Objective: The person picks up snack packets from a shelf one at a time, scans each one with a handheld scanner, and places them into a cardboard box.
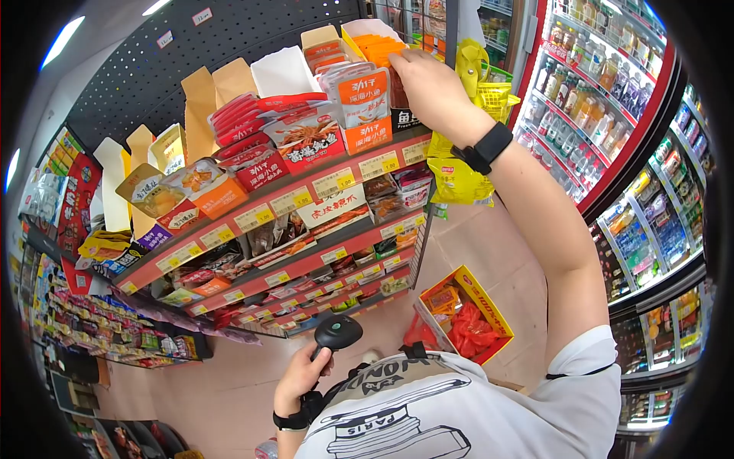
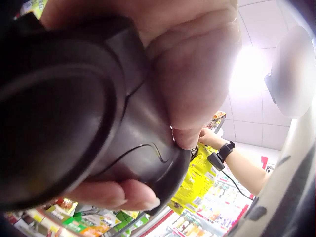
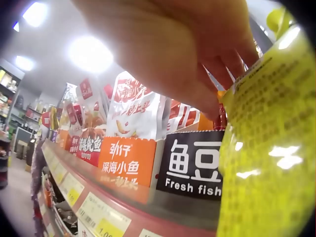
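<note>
In the head view my left hand (image 1: 302,379) grips a black handheld scanner (image 1: 338,331) low in front of the shirt. The scanner (image 2: 143,143) fills much of the left wrist view, with thumb and fingers curled round it. My right hand (image 1: 434,88) reaches down over orange packets (image 1: 378,50) in a box at the top shelf's right end. In the right wrist view this hand (image 3: 173,49) is above and behind a black box (image 3: 190,163) marked "Fresh fish"; its fingertips are partly hidden, so any hold is unclear. An orange box (image 3: 129,163) of pouches stands beside the black one.
Yellow bags (image 1: 462,172) hang at the shelf's right end, close beside my right wrist. Open snack boxes line the top shelf (image 1: 294,200). On the floor stands a yellow-red carton (image 1: 489,306) with red plastic inside. Drink coolers (image 1: 589,99) are at the right.
</note>
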Tool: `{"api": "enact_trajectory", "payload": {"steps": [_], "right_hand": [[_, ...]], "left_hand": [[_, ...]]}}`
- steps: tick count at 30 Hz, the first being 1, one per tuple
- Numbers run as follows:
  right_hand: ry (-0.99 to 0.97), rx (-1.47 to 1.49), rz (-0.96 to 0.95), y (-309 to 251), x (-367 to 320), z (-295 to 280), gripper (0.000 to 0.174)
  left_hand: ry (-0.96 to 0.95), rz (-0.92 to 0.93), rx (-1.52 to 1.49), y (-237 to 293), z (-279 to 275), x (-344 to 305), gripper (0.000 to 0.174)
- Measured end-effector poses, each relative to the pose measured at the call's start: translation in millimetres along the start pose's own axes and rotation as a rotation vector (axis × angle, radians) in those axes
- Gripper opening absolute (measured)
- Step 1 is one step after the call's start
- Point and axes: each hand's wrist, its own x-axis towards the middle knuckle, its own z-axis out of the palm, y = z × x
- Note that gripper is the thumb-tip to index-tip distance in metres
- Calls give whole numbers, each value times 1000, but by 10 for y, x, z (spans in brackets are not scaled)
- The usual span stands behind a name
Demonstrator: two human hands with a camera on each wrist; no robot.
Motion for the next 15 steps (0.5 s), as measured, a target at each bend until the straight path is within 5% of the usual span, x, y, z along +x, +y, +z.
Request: {"api": "enact_trajectory", "payload": {"steps": [6, 15], "right_hand": [[301, -168, -85, 88, -110, 166, 28], [326, -115, -70, 46, -197, -28, 18]], "left_hand": [[-23, -2, 7, 32, 30, 40, 27], [-43, 6, 27, 52, 48, 82, 29]]}}
